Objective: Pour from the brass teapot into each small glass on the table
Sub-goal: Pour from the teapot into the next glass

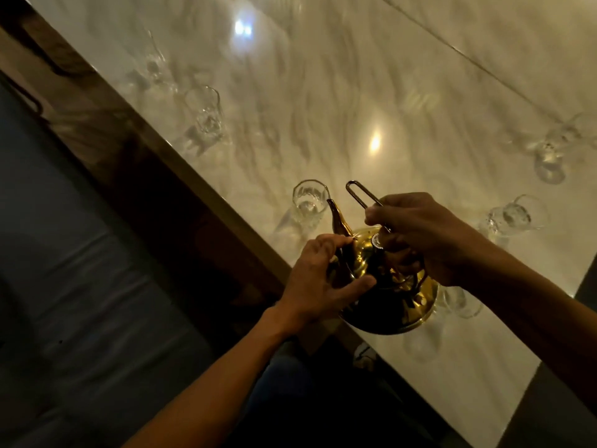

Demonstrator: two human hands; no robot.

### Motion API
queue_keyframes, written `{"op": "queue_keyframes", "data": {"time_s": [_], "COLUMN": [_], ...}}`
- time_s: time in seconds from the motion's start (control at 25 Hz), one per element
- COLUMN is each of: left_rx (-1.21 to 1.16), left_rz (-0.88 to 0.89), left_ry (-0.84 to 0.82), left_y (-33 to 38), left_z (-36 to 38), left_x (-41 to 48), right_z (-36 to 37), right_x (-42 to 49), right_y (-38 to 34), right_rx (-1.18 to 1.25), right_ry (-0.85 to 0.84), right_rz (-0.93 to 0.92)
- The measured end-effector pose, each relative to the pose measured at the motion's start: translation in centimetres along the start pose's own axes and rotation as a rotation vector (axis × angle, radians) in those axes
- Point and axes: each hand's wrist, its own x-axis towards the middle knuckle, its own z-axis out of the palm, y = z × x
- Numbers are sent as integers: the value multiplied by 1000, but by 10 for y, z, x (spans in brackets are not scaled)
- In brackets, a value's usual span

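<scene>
The brass teapot (387, 295) is near the table's front edge, tilted with its spout (337, 218) pointing toward a small clear glass (308, 202). My right hand (423, 234) grips the thin wire handle (358, 192) above the lid. My left hand (319, 279) holds the pot's body at the base of the spout. More small glasses stand at the far left (151, 64), the left (206, 114), the right (513, 216) and the far right (549, 156). Another glass (462, 302) shows just behind the pot.
The white marble tabletop (355, 92) has a dark wooden edge (129, 147) running diagonally. Beyond that edge lies a dark cushioned seat (64, 270). Two lamp reflections glare on the marble.
</scene>
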Motion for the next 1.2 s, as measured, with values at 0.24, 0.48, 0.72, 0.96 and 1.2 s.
{"op": "queue_keyframes", "data": {"time_s": [0.24,0.48,0.72,0.96,1.2], "left_rx": [16,-20,-44,-78,-42], "left_rz": [-58,-101,-154,-160,-127], "left_ry": [-95,-70,-60,-123,-240], "left_y": [-2,-3,-1,1,1], "left_z": [-15,-19,-19,-30,-45], "left_x": [12,18,24,25,30], "right_z": [5,6,10,17,25], "right_x": [14,34,46,42,38], "right_y": [-17,-31,-41,-47,-51], "right_rx": [-39,-94,-144,-106,-77], "right_ry": [-5,-44,-40,-14,19], "right_rz": [65,120,185,203,238]}}
